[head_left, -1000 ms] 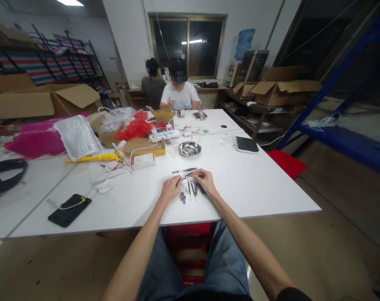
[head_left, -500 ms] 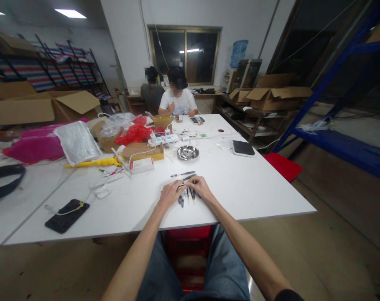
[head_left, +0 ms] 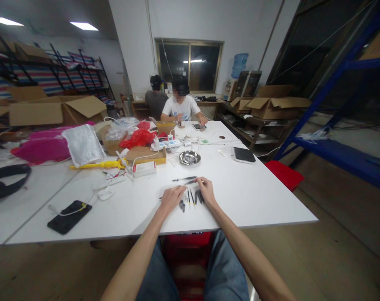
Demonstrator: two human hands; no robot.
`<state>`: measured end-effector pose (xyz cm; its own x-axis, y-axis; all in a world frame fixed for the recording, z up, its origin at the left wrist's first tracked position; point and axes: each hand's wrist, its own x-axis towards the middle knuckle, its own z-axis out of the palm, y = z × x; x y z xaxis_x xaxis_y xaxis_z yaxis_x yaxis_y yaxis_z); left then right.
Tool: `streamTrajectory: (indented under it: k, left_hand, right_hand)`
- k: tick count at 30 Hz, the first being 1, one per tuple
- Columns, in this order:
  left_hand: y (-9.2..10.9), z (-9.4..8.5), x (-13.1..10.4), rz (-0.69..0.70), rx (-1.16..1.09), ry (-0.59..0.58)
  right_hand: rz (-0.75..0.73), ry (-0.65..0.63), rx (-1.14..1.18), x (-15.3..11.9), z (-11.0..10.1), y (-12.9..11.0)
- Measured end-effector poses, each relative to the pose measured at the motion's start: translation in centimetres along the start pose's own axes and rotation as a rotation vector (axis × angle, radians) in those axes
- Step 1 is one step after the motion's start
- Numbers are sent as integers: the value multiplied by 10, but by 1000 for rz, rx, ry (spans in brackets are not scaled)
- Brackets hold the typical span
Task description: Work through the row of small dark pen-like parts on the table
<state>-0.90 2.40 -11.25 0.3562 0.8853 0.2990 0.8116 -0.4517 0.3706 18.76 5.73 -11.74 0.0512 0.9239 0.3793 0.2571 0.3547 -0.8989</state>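
Note:
On the white table (head_left: 255, 200) lie several dark pens and pen parts (head_left: 190, 197), between and beside my hands. My left hand (head_left: 172, 198) rests low at their left, fingers bent together around something too small to make out; a thin dark tip sticks out at its left side. My right hand (head_left: 205, 190) is at their right, its thumb and index finger pinched at the end of a dark pen (head_left: 190, 182). Another pen (head_left: 183, 179) lies just beyond that one. A shiny metal bowl (head_left: 190, 157) stands farther back.
A phone with a cable (head_left: 70, 217), headphones (head_left: 8, 179), a small white box (head_left: 144, 169) and a power strip (head_left: 166, 144) lie to the left. A black-topped pad (head_left: 244, 154) is at the right. A person (head_left: 182, 106) sits across the table.
My hands have moved apart, the right one toward the right. More dark pen parts show beside it. The view has tilted up slightly, and the person opposite has reached a hand to a device.

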Motion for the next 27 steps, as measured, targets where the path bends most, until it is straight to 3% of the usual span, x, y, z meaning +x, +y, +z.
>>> streamTrajectory:
  k: [3, 9, 14, 19, 27]
  left_hand:
    - [0, -1, -2, -19, -14, 14]
    - [1, -3, -1, -19, -31, -10]
    - [1, -3, 1, -15, -28, -19]
    - [0, -2, 2, 7, -43, -3]
    - [0, -3, 2, -18, -30, -23]
  right_hand:
    - [82, 125, 7, -7, -12, 2]
    - [-5, -5, -315, -42, -35, 7]
    - [-79, -53, -519, -52, -36, 10]
    - [39, -48, -359, -30, -30, 10]
    - [-32, -160, -101, -3, -20, 10]
